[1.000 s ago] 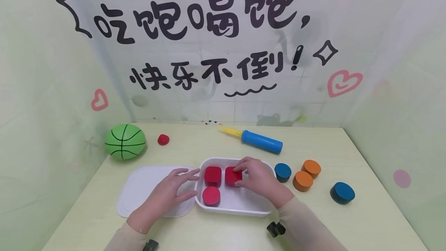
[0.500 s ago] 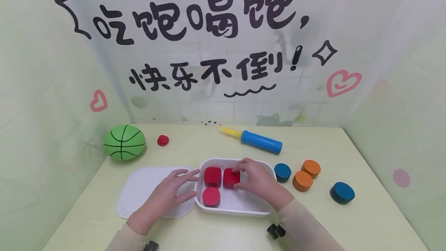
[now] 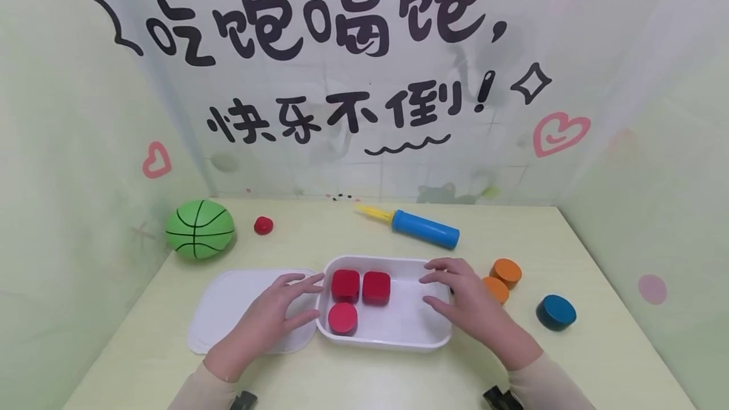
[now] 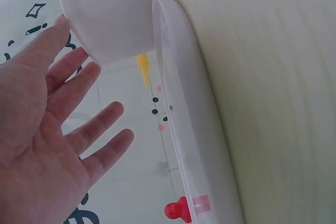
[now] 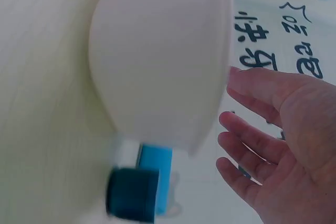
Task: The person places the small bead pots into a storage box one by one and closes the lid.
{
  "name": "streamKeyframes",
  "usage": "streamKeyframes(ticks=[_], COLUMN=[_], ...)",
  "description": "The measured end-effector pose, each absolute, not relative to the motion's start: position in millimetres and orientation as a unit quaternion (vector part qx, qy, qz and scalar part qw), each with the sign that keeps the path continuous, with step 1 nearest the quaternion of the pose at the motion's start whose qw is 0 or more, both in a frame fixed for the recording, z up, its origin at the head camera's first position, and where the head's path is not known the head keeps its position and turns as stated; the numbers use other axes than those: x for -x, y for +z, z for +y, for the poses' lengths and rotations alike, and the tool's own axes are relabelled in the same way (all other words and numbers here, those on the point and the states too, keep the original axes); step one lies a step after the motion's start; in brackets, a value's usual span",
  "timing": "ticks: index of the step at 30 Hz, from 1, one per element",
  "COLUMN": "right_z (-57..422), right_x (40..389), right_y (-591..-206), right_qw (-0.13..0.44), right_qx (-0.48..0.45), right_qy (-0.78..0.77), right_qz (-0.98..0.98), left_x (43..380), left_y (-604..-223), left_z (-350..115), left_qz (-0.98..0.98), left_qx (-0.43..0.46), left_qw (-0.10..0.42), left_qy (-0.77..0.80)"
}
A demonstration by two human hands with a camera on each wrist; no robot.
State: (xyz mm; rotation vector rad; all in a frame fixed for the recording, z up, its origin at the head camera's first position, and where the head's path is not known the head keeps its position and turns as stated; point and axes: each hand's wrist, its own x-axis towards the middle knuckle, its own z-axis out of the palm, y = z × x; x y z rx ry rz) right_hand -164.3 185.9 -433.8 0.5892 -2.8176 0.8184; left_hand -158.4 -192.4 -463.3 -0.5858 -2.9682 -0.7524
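A white plastic box [image 3: 410, 318] holds two red square blocks [image 3: 345, 285] side by side at the back left. In front of the left one lies a red round block [image 3: 343, 318]. My left hand [image 3: 272, 316] is spread over the white lid [image 3: 219, 309], fingertips right at the box's left rim. Over the right rim hovers my right hand [image 3: 475, 302], fingers parted and nothing between them. The right wrist view shows that hand beside the box wall, with a dark blue round block [image 5: 132, 193] below; in the head view the hand covers this block.
Two orange round blocks [image 3: 506, 273] and another blue round block [image 3: 556, 312] lie to the right. Behind the box is a blue hand pump [image 3: 426, 229] with a yellow nozzle. A green ball [image 3: 200, 230] and a small red duck [image 4: 178, 210] are at the back left.
My right hand has let go of the right red square block, now beside the other one, and moved right to the box's rim. The left hand has stayed in place.
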Motion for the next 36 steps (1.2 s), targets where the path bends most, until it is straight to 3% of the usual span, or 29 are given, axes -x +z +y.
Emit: streamKeyframes(ticks=[6, 13, 22, 36], right_z=[232, 281, 338, 409], right_x=[156, 144, 130, 124], right_y=[-431, -437, -446, -465], right_qw=[0.150, 0.189, 0.183, 0.161], right_qx=[-0.214, -0.163, -0.106, -0.088], right_qy=[0.251, 0.253, 0.219, 0.202], right_qz=[-0.932, -0.935, -0.953, -0.962], left_x=[161, 160, 160, 157], left_y=[-461, -462, -467, -466], left_z=[-195, -197, -195, -193], left_qz=[-0.951, -0.950, -0.951, -0.951], left_qx=[0.193, 0.192, 0.187, 0.186], left_qw=[0.024, 0.024, 0.011, 0.016], left_qy=[-0.241, -0.244, -0.248, -0.247])
